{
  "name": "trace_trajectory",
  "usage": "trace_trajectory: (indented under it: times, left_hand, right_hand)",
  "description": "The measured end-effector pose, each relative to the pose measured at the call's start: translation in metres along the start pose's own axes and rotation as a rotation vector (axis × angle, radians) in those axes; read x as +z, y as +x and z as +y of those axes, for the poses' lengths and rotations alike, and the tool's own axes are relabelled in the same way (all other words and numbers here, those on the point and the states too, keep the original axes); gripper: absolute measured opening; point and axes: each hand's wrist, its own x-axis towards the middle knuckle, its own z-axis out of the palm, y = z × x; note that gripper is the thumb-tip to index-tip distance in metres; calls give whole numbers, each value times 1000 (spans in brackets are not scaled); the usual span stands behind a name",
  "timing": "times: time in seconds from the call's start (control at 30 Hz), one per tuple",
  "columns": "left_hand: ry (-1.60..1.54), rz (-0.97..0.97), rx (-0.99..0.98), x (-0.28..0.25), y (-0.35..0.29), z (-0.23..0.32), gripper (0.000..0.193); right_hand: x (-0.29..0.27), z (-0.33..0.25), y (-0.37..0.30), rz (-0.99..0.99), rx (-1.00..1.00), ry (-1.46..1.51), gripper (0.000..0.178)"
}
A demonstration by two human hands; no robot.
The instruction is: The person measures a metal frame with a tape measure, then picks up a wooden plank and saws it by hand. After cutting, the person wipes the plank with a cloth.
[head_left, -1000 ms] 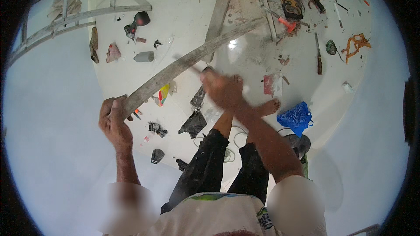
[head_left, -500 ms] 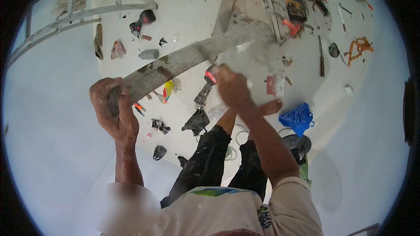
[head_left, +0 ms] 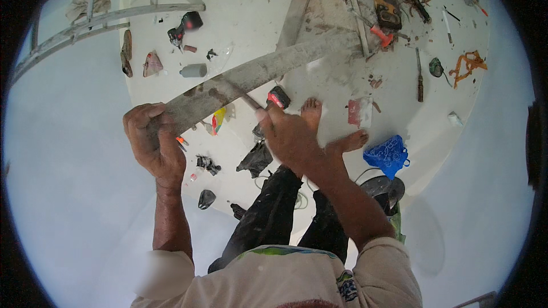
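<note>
A long, dusty grey wooden board slants from my left hand up to the right, its far end near other boards. My left hand is closed around the board's near end, thumb on one side and fingers on the other. My right hand is closed on a slim, dark rod-like tool, whose exact kind I cannot make out. The tool's blurred tip reaches the board's lower edge, left of its middle. Beyond my right fingers, a black and red battery pack shows near the floor.
A metal ladder stands at upper left, near a cordless drill and a grey bottle. A handsaw and an orange-red-handled tool lie among wood scraps at upper right. A blue bag lies right of my bare feet.
My right hand has moved left and down, bringing the slim tool to the board's lower edge. My left hand and the board end have shifted slightly right.
</note>
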Motion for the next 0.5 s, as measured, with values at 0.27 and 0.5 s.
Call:
trace_trajectory:
  times: [0.27,0.5]
  left_hand:
    - [-59,32,84,7,17,10,16]
    - [-113,31,68,7,24,19,17]
  right_hand:
    - [10,4,-11,217,95,-124,36]
    - [41,54,2,425,39,-126,40]
